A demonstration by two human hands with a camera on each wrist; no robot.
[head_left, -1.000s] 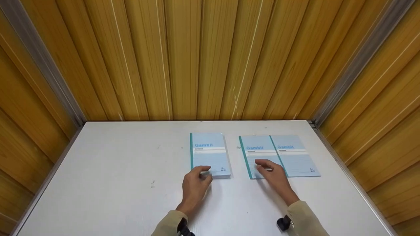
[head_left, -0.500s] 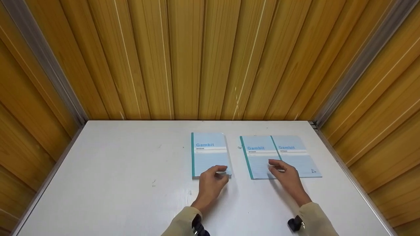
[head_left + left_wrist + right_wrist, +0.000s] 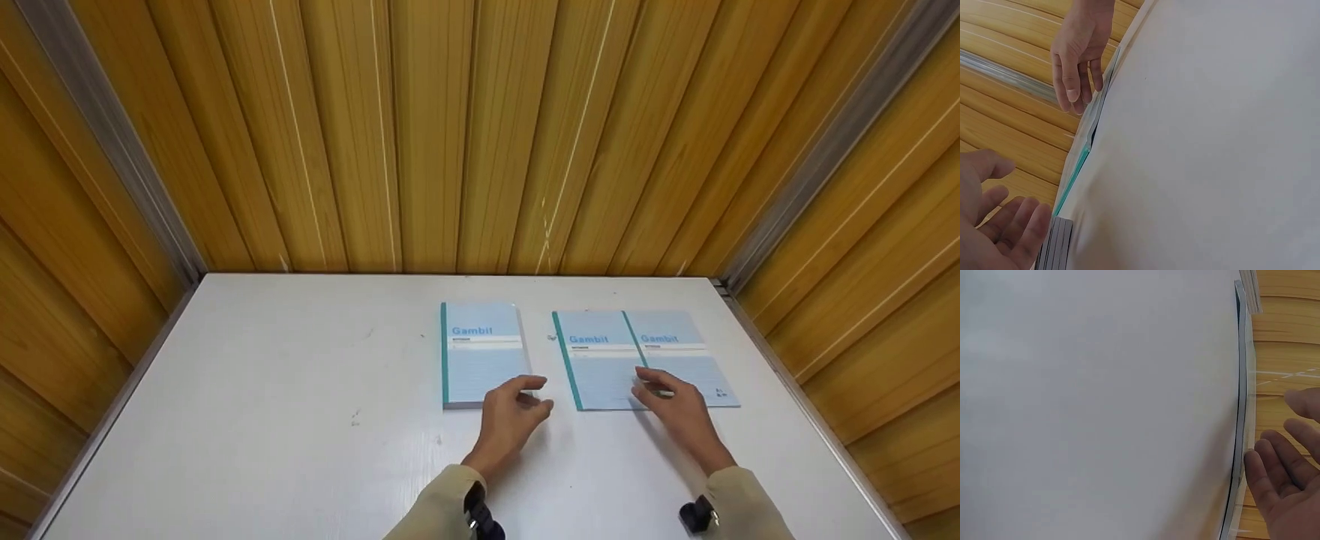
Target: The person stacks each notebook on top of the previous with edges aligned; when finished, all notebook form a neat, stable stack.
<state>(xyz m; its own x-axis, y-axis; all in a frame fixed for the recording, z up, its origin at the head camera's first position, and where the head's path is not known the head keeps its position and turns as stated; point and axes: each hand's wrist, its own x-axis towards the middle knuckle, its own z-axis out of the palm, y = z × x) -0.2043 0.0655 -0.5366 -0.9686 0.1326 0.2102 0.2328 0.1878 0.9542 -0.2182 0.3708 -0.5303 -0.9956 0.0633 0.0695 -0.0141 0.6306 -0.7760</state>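
A thick stack of light blue notebooks [image 3: 484, 360] with a green spine and the word "Gambit" lies on the white table; several layered edges [image 3: 1054, 247] show in the left wrist view. To its right, two thin matching notebooks lie side by side, a left one [image 3: 600, 375] and a right one [image 3: 675, 330]. My left hand [image 3: 512, 420] hovers by the stack's near right corner, fingers loosely bent and holding nothing. Above the near edge of the right notebook is my right hand [image 3: 681, 409], fingers relaxed, thumb apart, also holding nothing. In the right wrist view its fingers [image 3: 1275, 478] appear beside the notebook edge.
The white table [image 3: 262, 397] extends to the left and in front of the notebooks. Yellow wood-patterned panels [image 3: 427, 135] wall off the back and both sides, with grey metal strips at the corners. A black device [image 3: 697, 515] is worn at the right wrist.
Both hands have moved to the right: the left from the stack's near left side to its right corner, the right from the left thin notebook to the right one. The notebooks stay put.
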